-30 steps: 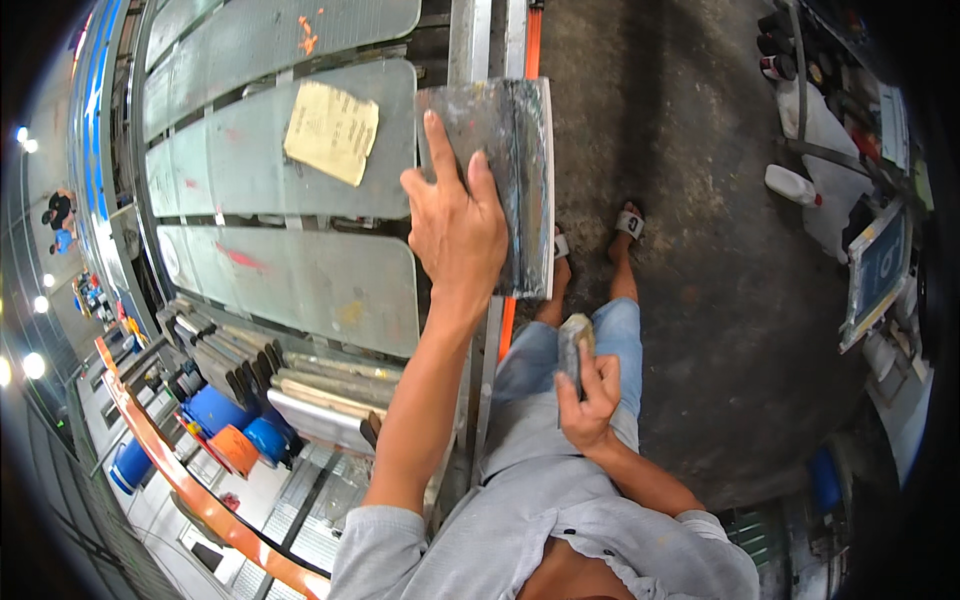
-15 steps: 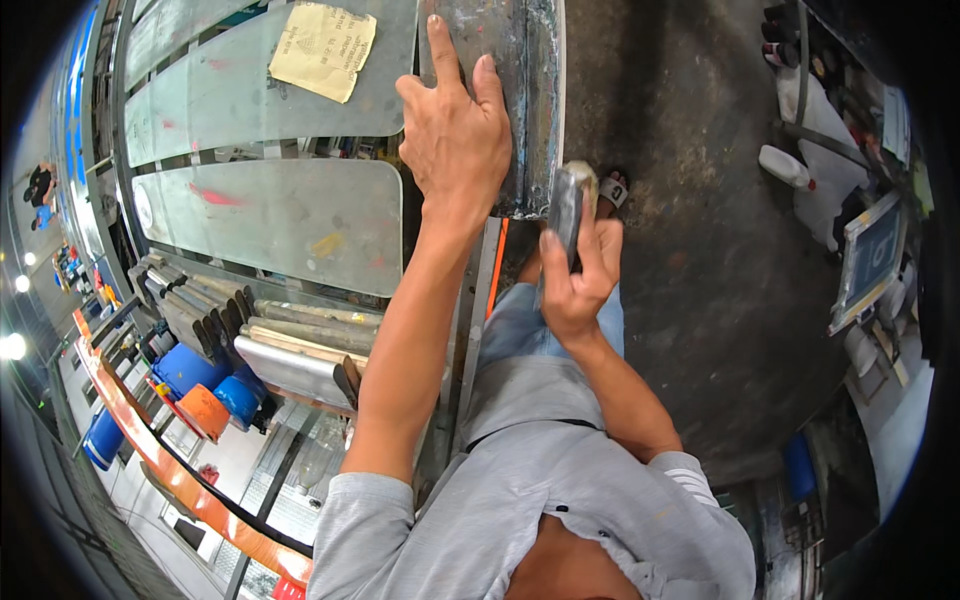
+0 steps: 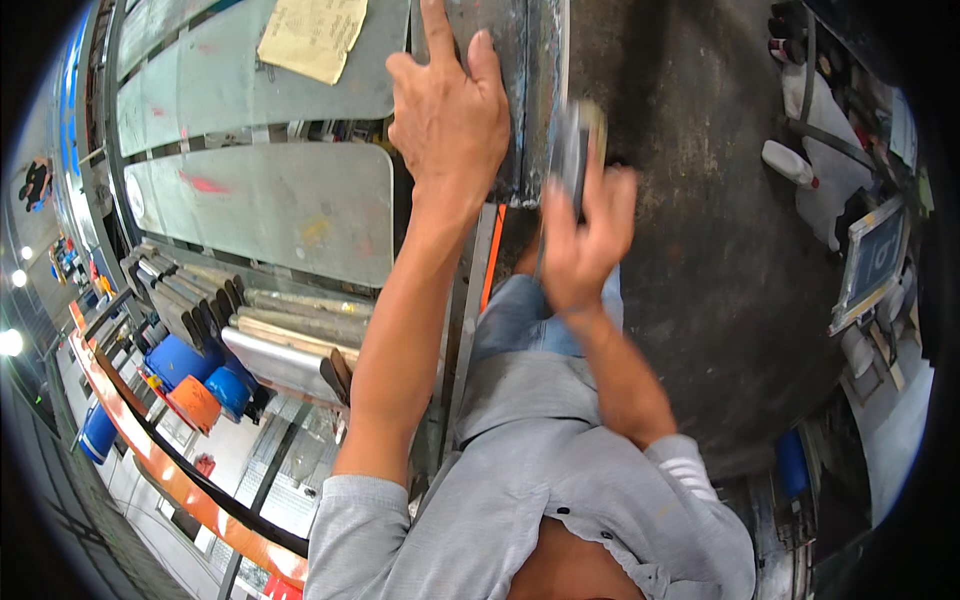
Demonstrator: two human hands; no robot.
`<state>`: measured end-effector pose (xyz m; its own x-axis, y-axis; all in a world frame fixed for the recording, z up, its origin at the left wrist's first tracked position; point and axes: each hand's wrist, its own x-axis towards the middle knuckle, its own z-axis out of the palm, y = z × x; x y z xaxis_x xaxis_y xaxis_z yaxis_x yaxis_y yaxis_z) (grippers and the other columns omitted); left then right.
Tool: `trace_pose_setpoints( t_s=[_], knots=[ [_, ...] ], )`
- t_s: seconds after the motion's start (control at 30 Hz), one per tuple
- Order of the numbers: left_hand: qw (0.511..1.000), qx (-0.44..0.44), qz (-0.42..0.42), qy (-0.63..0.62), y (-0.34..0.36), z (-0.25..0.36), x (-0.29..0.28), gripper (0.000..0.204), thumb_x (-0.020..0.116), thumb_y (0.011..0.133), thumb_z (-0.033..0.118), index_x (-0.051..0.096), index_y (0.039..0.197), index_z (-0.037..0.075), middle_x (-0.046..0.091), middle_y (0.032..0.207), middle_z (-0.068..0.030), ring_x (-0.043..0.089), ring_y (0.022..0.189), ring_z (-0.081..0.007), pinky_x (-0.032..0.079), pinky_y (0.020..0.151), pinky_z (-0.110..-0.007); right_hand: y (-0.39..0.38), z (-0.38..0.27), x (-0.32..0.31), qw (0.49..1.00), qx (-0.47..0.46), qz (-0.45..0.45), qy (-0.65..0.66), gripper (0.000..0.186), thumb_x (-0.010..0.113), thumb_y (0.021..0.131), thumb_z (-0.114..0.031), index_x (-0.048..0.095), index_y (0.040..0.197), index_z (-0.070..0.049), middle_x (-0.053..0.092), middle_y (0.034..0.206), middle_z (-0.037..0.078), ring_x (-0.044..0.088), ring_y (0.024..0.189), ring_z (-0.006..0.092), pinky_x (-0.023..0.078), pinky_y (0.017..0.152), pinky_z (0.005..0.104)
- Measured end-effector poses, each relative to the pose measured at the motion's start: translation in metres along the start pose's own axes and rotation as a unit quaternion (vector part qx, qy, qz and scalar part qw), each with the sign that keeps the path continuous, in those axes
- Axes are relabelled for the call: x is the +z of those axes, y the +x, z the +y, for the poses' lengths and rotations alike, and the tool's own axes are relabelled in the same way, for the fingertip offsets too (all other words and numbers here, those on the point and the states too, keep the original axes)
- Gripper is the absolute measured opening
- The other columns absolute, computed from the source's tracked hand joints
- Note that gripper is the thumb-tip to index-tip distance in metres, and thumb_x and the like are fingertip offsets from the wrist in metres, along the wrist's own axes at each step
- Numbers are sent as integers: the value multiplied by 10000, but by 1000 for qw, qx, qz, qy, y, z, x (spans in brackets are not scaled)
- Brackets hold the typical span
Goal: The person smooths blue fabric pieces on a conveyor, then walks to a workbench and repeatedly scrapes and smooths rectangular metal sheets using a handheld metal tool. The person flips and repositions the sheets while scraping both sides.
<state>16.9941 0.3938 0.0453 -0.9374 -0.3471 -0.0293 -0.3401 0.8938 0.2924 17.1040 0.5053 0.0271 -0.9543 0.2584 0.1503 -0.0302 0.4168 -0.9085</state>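
A person in a grey shirt looks down at both hands. The right hand (image 3: 585, 235), blurred, has risen from lap level and is closed around a small grey block-shaped tool (image 3: 572, 160), now just beside the edge of a worn grey metal plate (image 3: 520, 90). The left hand (image 3: 450, 110) lies open, fingers spread flat on the plate. Further left, blue and orange buckets (image 3: 195, 375) stand on the floor; their contents are not visible.

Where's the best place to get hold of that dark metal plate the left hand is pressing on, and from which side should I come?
Probably the plate's right-hand long edge, coming from the right. The left hand lies flat on its face, fingers spread, covering the left part. The right edge stands clear beside the dark floor, so a pinch grip there looks feasible. The right hand with its small tool is already beside it.
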Motion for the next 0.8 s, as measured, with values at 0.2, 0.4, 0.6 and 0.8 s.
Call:
trace_pose_setpoints(
  t_s=[0.2,0.4,0.6,0.8],
  knots=[
    [1000,7,-12,-18,0,10,-8,608,416,1021,510,372,1545,205,557,1015,-272,633,870,-480,504,763,-542,77,-10,16,999,34,-4,-41,533,649,837,-4,582,1365,29,634,966,103,491,764,192,446,740,302],
    [1000,-15,-16,-10,-2,5,-5,600,415,1024,505,370,1548,215,562,1056,-288,638,913,-481,504,778,-534,20,7,5,1000,-17,7,-7,542,676,830,-65,610,1367,-63,487,811,105,494,721,242,426,647,342],
    [999,-6,-34,6,4,12,-13,603,434,1034,451,367,1532,117,581,1016,-280,616,880,-466,491,768,-547,23,3,5,1000,-1,16,-16,527,709,812,-58,628,1332,-54,513,815,107,484,712,218,432,669,354],
    [999,-7,-37,-7,4,10,-10,587,436,1038,410,339,1561,163,549,995,-267,603,855,-455,485,758,-540,68,11,21,998,-32,35,-27,560,695,819,-69,606,1373,-58,466,790,90,478,699,227,426,627,355]
  ],
)
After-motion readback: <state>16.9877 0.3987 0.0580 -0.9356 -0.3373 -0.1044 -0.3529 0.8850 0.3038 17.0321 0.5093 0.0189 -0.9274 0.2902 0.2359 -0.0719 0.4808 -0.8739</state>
